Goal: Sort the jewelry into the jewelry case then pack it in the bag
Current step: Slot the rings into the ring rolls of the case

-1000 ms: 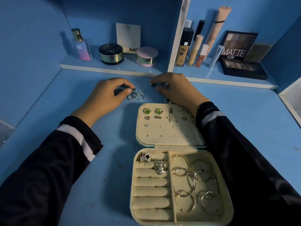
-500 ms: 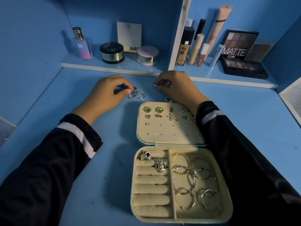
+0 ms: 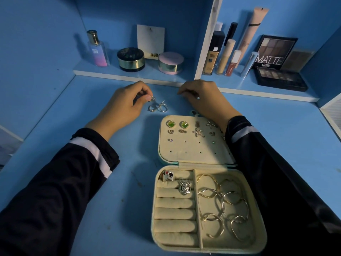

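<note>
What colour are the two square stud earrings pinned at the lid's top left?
The earrings are green with pale rims; head view.

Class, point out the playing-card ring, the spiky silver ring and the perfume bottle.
playing-card ring (image 3: 168, 176): head view, on its card-shaped face.
spiky silver ring (image 3: 184, 187): head view, on its front ornament.
perfume bottle (image 3: 97, 54): head view, on its glass body.
</note>
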A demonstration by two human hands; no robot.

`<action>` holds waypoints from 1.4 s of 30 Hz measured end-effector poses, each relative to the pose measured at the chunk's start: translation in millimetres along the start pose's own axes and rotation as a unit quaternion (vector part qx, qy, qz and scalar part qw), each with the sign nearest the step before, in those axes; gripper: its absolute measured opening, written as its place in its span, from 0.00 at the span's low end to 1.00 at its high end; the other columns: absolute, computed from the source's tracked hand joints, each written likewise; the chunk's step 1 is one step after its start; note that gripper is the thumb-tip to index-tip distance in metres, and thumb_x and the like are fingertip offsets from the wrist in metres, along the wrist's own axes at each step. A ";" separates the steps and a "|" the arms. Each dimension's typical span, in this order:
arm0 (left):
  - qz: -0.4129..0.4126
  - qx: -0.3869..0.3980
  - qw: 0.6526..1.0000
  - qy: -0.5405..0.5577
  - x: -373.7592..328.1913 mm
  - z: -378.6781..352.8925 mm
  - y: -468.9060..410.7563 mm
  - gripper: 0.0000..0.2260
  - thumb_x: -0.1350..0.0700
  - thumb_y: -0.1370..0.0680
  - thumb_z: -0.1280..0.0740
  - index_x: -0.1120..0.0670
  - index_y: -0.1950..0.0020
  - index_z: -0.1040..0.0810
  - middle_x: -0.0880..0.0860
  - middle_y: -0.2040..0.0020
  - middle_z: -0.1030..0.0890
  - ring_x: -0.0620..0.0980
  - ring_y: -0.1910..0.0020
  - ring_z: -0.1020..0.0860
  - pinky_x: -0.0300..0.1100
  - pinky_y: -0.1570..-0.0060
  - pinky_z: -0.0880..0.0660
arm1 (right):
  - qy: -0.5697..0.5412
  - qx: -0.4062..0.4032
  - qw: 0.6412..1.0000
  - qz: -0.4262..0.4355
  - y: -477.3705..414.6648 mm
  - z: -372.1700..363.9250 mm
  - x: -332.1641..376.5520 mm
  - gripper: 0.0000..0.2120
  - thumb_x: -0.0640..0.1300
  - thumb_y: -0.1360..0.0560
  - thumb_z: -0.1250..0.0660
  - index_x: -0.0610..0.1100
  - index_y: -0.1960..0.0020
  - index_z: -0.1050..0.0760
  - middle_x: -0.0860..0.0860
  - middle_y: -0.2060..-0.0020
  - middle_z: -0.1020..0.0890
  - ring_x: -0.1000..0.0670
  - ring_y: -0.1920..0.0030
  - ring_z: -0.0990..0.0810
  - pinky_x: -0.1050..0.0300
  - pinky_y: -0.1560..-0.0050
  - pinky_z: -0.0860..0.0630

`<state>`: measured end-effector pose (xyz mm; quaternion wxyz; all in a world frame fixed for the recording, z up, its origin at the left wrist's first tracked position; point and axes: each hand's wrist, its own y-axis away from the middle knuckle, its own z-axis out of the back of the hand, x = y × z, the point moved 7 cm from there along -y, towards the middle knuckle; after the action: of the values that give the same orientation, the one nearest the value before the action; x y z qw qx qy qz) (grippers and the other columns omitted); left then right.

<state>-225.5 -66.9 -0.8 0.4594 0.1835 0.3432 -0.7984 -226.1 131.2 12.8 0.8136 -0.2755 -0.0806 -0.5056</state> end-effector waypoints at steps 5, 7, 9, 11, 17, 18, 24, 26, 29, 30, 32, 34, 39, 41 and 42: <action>-0.016 -0.015 1.000 -0.016 0.1 2.7 -0.4 0.04 0.60 0.19 0.35 0.58 0.48 0.21 0.51 0.55 0.17 0.42 0.56 0.21 0.27 0.54 0.28 | -0.009 0.004 1.000 -0.010 0.5 1.0 -0.2 0.08 0.35 0.24 0.34 0.40 0.47 0.19 0.45 0.52 0.17 0.50 0.54 0.22 0.58 0.48 0.24; -0.019 -0.019 1.000 -0.014 -0.4 3.7 -0.2 0.04 0.60 0.20 0.34 0.59 0.48 0.21 0.51 0.56 0.17 0.42 0.56 0.21 0.27 0.54 0.28 | -0.007 0.007 1.000 -0.010 0.7 0.7 -0.3 0.08 0.35 0.24 0.34 0.41 0.47 0.19 0.45 0.52 0.18 0.48 0.53 0.21 0.58 0.48 0.24; -0.026 -0.020 0.999 -0.013 -1.1 4.4 0.1 0.04 0.60 0.20 0.33 0.58 0.48 0.20 0.51 0.56 0.17 0.42 0.57 0.20 0.29 0.53 0.26 | -0.006 0.003 1.000 -0.012 0.9 1.3 -0.6 0.08 0.35 0.24 0.34 0.41 0.46 0.20 0.45 0.51 0.18 0.47 0.53 0.21 0.58 0.48 0.24; -0.035 -0.020 0.999 -0.016 -1.4 4.8 0.6 0.04 0.60 0.20 0.33 0.58 0.48 0.20 0.52 0.55 0.16 0.43 0.56 0.19 0.35 0.51 0.24 | -0.011 -0.007 1.000 -0.024 1.4 2.8 -1.3 0.09 0.36 0.23 0.34 0.42 0.44 0.21 0.45 0.52 0.18 0.47 0.55 0.21 0.57 0.50 0.24; -0.048 -0.015 0.997 -0.049 -2.2 8.5 3.1 0.05 0.61 0.20 0.33 0.57 0.48 0.18 0.50 0.54 0.16 0.42 0.55 0.20 0.34 0.51 0.25 | -0.076 -0.043 0.993 -0.076 4.1 12.2 -6.2 0.07 0.40 0.23 0.31 0.42 0.46 0.23 0.49 0.58 0.19 0.50 0.58 0.21 0.67 0.55 0.25; -0.047 -0.011 0.997 -0.052 -1.7 8.8 4.3 0.06 0.62 0.20 0.33 0.57 0.47 0.17 0.50 0.53 0.16 0.43 0.55 0.20 0.34 0.50 0.25 | -0.086 -0.050 0.992 -0.078 5.1 15.2 -6.3 0.07 0.41 0.24 0.30 0.42 0.47 0.22 0.48 0.58 0.18 0.50 0.58 0.20 0.68 0.55 0.25; -0.022 -0.032 0.999 -0.025 1.0 14.3 14.4 0.06 0.61 0.21 0.32 0.56 0.47 0.16 0.52 0.52 0.16 0.46 0.56 0.19 0.35 0.50 0.24 | -0.132 -0.081 0.985 -0.076 24.1 33.1 2.9 0.08 0.39 0.25 0.29 0.42 0.46 0.19 0.48 0.57 0.17 0.51 0.56 0.18 0.61 0.50 0.21; -0.016 -0.031 0.999 -0.011 0.5 14.7 17.2 0.06 0.61 0.21 0.32 0.56 0.46 0.16 0.51 0.51 0.15 0.44 0.55 0.20 0.32 0.50 0.26 | -0.148 -0.083 0.982 -0.085 32.5 36.0 4.3 0.08 0.37 0.25 0.30 0.41 0.46 0.19 0.48 0.57 0.17 0.52 0.56 0.18 0.64 0.50 0.23; -0.009 -0.017 1.000 -0.008 -1.0 12.4 19.4 0.07 0.61 0.22 0.31 0.57 0.45 0.16 0.51 0.49 0.16 0.45 0.53 0.20 0.35 0.46 0.25 | -0.182 -0.086 0.974 -0.107 46.0 39.6 5.6 0.08 0.37 0.25 0.30 0.42 0.46 0.19 0.52 0.58 0.17 0.58 0.59 0.20 0.69 0.52 0.25; -0.011 -0.013 1.000 -0.019 -1.9 11.4 19.8 0.08 0.61 0.22 0.31 0.57 0.45 0.16 0.52 0.49 0.17 0.46 0.52 0.20 0.35 0.45 0.25 | -0.189 -0.087 0.972 -0.112 50.0 40.3 6.3 0.08 0.37 0.25 0.30 0.43 0.46 0.19 0.53 0.58 0.18 0.60 0.59 0.20 0.70 0.52 0.25; -0.021 -0.010 0.999 -0.042 -4.3 9.9 20.2 0.08 0.61 0.22 0.31 0.58 0.45 0.16 0.53 0.50 0.17 0.47 0.52 0.21 0.30 0.47 0.28 | -0.200 -0.088 0.969 -0.117 56.5 41.5 8.1 0.08 0.38 0.25 0.30 0.43 0.46 0.19 0.51 0.57 0.17 0.59 0.58 0.20 0.69 0.51 0.25; -0.022 -0.008 0.998 -0.061 -5.2 9.5 20.9 0.06 0.62 0.22 0.31 0.58 0.47 0.15 0.53 0.51 0.18 0.49 0.53 0.21 0.23 0.50 0.33 | -0.213 -0.093 0.965 -0.120 60.8 42.9 9.3 0.09 0.37 0.25 0.30 0.44 0.46 0.19 0.49 0.55 0.16 0.55 0.56 0.18 0.66 0.49 0.23; 0.018 -0.016 0.998 -0.051 -2.4 11.5 25.6 0.04 0.62 0.23 0.31 0.57 0.51 0.17 0.52 0.53 0.19 0.48 0.55 0.22 0.27 0.51 0.30 | -0.230 -0.098 0.960 -0.123 68.0 44.4 14.2 0.09 0.36 0.24 0.31 0.42 0.45 0.19 0.47 0.54 0.15 0.50 0.53 0.16 0.62 0.47 0.21; 0.030 -0.021 0.999 -0.037 -3.0 12.2 28.5 0.03 0.62 0.23 0.32 0.55 0.52 0.18 0.52 0.53 0.18 0.48 0.55 0.21 0.34 0.50 0.26 | -0.231 -0.100 0.960 -0.122 71.4 45.5 16.1 0.09 0.36 0.24 0.31 0.42 0.45 0.18 0.49 0.54 0.15 0.51 0.53 0.17 0.63 0.48 0.21; 0.034 -0.025 0.999 -0.026 -3.7 12.9 30.3 0.04 0.62 0.22 0.32 0.54 0.52 0.19 0.52 0.54 0.17 0.47 0.55 0.21 0.34 0.50 0.26 | -0.235 -0.103 0.958 -0.125 73.4 45.8 16.7 0.09 0.36 0.24 0.31 0.43 0.45 0.18 0.49 0.54 0.15 0.51 0.53 0.16 0.63 0.49 0.22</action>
<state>-197.3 -84.3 -1.0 0.4996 0.1626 0.3448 -0.7778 -147.7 167.2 31.0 0.6695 -0.4564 -0.2512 -0.5295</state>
